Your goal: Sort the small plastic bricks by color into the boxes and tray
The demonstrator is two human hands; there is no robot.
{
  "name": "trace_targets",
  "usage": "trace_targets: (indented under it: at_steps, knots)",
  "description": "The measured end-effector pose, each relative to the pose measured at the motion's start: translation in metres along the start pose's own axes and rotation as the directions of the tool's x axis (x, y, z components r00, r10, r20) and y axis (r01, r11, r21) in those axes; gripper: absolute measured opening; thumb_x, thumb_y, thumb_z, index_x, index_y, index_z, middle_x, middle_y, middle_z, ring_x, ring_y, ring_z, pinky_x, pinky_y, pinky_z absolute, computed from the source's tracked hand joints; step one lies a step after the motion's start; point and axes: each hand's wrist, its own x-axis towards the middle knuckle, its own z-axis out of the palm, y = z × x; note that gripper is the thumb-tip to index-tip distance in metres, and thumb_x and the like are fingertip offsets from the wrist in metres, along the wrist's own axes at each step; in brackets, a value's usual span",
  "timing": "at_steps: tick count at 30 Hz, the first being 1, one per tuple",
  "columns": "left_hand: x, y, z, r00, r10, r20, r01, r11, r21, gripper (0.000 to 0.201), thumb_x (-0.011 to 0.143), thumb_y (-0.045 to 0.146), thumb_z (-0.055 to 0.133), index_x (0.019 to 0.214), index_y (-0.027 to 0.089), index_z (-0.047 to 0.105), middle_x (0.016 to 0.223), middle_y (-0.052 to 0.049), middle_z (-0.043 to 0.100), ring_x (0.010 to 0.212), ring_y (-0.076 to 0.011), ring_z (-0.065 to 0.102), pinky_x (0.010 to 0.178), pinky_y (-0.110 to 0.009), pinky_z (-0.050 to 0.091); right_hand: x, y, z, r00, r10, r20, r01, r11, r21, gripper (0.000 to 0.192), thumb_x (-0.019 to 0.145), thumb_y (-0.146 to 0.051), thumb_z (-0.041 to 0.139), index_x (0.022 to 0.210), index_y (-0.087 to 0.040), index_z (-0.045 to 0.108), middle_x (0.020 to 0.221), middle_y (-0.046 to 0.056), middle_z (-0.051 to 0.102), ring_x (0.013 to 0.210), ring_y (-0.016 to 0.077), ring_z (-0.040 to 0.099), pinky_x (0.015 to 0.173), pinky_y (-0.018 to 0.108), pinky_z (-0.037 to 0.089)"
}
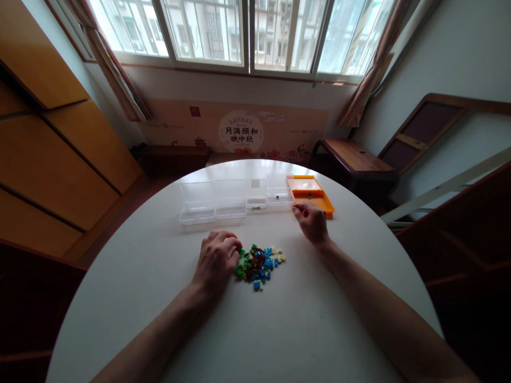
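A loose pile of small building bricks (259,264) in green, brown, blue and cream lies on the white round table (255,340). At the pile's left edge rests my left hand (217,258), its fingers curled with the tips beside green bricks; whatever is between them is hidden. My right hand (313,222) is closed in a pinch before the orange box (328,206), and I cannot make out what it holds. One small green brick (310,196) lies in that box. The clear box (279,201) just left of it holds a small dark piece (278,197).
More clear plastic boxes with raised lids stand in a row: two larger ones (197,217) (230,211) at the left and a small one (256,204) holding something grey. A wooden desk (355,155) stands beyond the table, below the window (287,34).
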Motion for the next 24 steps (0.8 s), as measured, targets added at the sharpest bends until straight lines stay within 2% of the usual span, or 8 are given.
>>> trace_targets:
  at_steps: [5,9,12,14,16,19,21,24]
  knots:
    - [0.001,0.002,-0.001,1.0,-0.005,0.026,0.006,1.0,-0.007,0.012,0.081,0.025,0.057,0.075,0.023,0.068,0.096,-0.003,0.067,0.1,-0.0248,0.054,0.089,-0.043,0.038,-0.004,-0.007,0.002,0.999,-0.03,0.028,0.029,0.999,0.019,0.02,0.083,-0.029,0.057,0.079,-0.015,0.071,0.072,0.004,0.066,0.057,0.0142,0.052,0.063,0.028,0.045]
    - [0.001,0.0,-0.001,0.998,0.047,0.034,-0.047,0.999,-0.015,0.012,0.085,0.025,0.057,0.079,0.023,0.068,0.097,-0.003,0.068,0.099,-0.0236,0.054,0.088,-0.041,0.037,-0.006,-0.016,0.003,0.997,-0.032,0.065,0.027,0.997,0.073,0.018,0.083,-0.028,0.058,0.079,-0.016,0.071,0.069,0.003,0.064,0.056,0.013,0.05,0.061,0.027,0.044]
    - [0.0,0.0,-0.002,0.992,0.123,-0.031,-0.124,0.992,-0.028,0.011,0.087,0.024,0.057,0.082,0.021,0.067,0.095,-0.004,0.068,0.097,-0.022,0.054,0.088,-0.039,0.037,-0.011,-0.028,0.006,0.976,-0.068,0.205,0.03,0.982,0.184,0.017,0.083,-0.027,0.06,0.082,-0.016,0.072,0.069,0.002,0.064,0.056,0.0113,0.049,0.059,0.024,0.042]
    - [0.0,0.001,-0.003,0.975,0.195,-0.111,-0.199,0.98,-0.029,0.011,0.088,0.024,0.058,0.081,0.021,0.066,0.091,-0.004,0.068,0.093,-0.0206,0.055,0.087,-0.038,0.038,-0.016,-0.039,0.008,0.921,-0.127,0.367,0.02,0.959,0.283,0.016,0.083,-0.027,0.062,0.087,-0.016,0.073,0.071,0.002,0.064,0.055,0.0097,0.048,0.057,0.023,0.042]
    - [0.0,0.003,-0.005,0.945,0.267,-0.189,-0.274,0.962,-0.009,0.01,0.089,0.022,0.058,0.081,0.021,0.065,0.087,-0.003,0.068,0.09,-0.0194,0.055,0.085,-0.037,0.039,-0.021,-0.052,0.008,0.836,-0.2,0.51,-0.001,0.931,0.366,0.017,0.082,-0.027,0.064,0.091,-0.016,0.074,0.073,0.002,0.064,0.056,0.0086,0.047,0.056,0.021,0.041]
    - [-0.002,0.006,-0.008,0.903,0.338,-0.264,-0.342,0.939,0.034,0.007,0.088,0.02,0.06,0.082,0.021,0.064,0.085,-0.002,0.068,0.089,-0.0185,0.056,0.085,-0.036,0.039,-0.027,-0.069,0.006,0.725,-0.294,0.623,-0.037,0.887,0.461,0.018,0.084,-0.028,0.062,0.09,-0.016,0.075,0.073,0.002,0.064,0.059,0.0087,0.05,0.058,0.021,0.041]
    - [-0.003,0.007,-0.01,0.885,0.369,-0.283,-0.37,0.928,0.052,0.005,0.087,0.018,0.061,0.085,0.022,0.064,0.086,-0.001,0.068,0.09,-0.0183,0.056,0.086,-0.036,0.039,-0.03,-0.077,0.005,0.691,-0.322,0.647,-0.071,0.861,0.504,0.02,0.086,-0.029,0.061,0.087,-0.016,0.075,0.072,0.002,0.064,0.06,0.0092,0.052,0.059,0.021,0.042]
    - [-0.004,0.01,-0.012,0.864,0.41,-0.291,-0.409,0.91,0.068,0.007,0.085,0.016,0.062,0.087,0.023,0.063,0.086,-0.001,0.068,0.091,-0.0183,0.056,0.087,-0.036,0.039,-0.033,-0.083,0.005,0.69,-0.301,0.658,-0.143,0.835,0.531,0.022,0.085,-0.032,0.061,0.084,-0.015,0.074,0.072,0.002,0.064,0.062,0.0101,0.054,0.058,0.021,0.042]
